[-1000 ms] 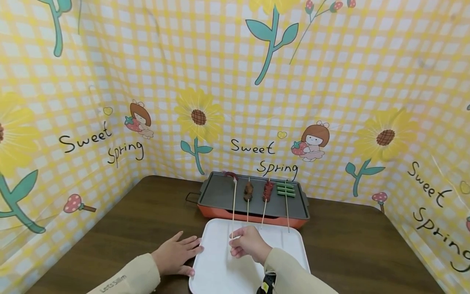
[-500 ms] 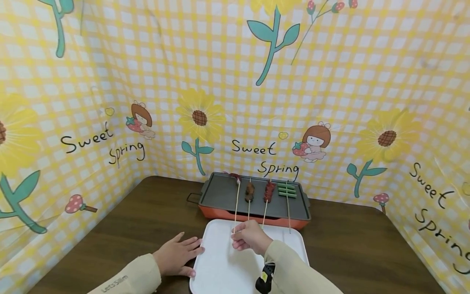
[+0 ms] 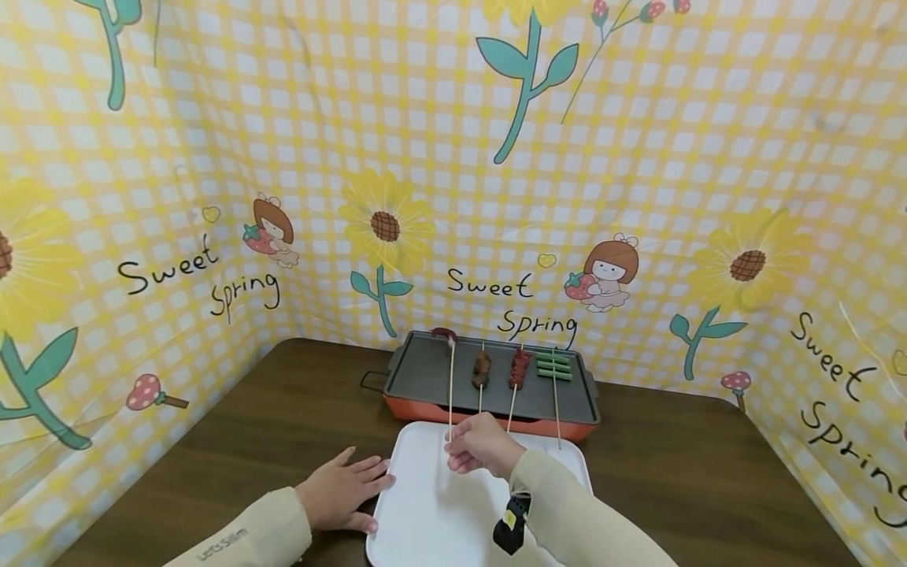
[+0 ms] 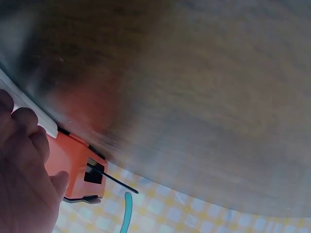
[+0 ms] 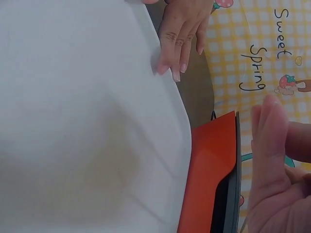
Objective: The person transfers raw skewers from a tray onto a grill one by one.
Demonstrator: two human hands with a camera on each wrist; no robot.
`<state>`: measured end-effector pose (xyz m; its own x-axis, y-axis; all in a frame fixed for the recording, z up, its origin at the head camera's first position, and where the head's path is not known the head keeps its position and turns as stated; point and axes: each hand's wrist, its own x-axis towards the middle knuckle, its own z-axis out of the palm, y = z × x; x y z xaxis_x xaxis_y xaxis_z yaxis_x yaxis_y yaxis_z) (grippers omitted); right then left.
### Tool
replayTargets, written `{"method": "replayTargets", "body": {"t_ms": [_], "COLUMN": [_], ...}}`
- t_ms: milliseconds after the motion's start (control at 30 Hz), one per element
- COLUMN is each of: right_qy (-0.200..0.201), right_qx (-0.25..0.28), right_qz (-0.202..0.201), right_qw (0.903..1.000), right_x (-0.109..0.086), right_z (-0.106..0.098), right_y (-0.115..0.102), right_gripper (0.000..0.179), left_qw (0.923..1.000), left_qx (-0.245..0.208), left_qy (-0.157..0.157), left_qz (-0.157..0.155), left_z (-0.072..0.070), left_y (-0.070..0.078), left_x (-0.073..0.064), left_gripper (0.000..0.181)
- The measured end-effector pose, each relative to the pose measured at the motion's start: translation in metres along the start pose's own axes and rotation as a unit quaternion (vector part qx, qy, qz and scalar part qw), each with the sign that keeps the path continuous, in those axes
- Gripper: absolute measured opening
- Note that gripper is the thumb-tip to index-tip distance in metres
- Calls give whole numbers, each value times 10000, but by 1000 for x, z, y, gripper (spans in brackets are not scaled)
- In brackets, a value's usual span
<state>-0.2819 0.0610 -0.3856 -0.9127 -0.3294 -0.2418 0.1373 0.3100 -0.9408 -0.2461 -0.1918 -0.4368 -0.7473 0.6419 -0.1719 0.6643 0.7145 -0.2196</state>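
In the head view my right hand (image 3: 485, 446) pinches the lower end of a thin wooden skewer (image 3: 451, 386) above the white tray (image 3: 407, 512). At the skewer's far end is a dark red curled piece of food (image 3: 444, 334), over the back left of the flat grill (image 3: 421, 378). From the right wrist view my right hand (image 5: 277, 174) shows its fingers and thumb together, the stick hardly visible. My left hand (image 3: 342, 490) lies with spread, straight fingers at the tray's left edge, fingertips touching the rim. The left wrist view catches part of that left hand (image 4: 24, 165).
On the grill lie a brown meat skewer (image 3: 481, 368), a red meat skewer (image 3: 520, 368) and a green vegetable skewer (image 3: 554, 366), their sticks reaching toward the tray. A wire handle (image 3: 372, 381) juts from the grill's left end. A patterned cloth (image 3: 453, 197) hangs behind the brown table (image 3: 269, 409).
My right hand has moved slightly forward, toward the grill. The held skewer's food end swung right, then back left and farther to the rear. My left hand stays in place.
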Motion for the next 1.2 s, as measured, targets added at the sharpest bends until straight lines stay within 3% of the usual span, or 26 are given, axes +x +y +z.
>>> {"method": "replayTargets", "body": {"t_ms": [300,533,1200], "right_qy": [-12,9,74], "right_qx": [-40,4,19], "right_qz": [4,29,85], "right_qw": [10000,10000,9999], "right_x": [0,1,1], "right_z": [3,1,9], "right_y": [-2,-1,7], "right_gripper": [16,15,13], "left_qw": [9999,9999,9995], "left_qx": [-40,89,-197], "left_qy": [-124,59,-224], "left_qz": [-13,22,-95], "left_z": [-3,0,-1], "left_y": [1,1,1], "left_x": [-1,1,-1], "left_gripper": [71,71,73]}}
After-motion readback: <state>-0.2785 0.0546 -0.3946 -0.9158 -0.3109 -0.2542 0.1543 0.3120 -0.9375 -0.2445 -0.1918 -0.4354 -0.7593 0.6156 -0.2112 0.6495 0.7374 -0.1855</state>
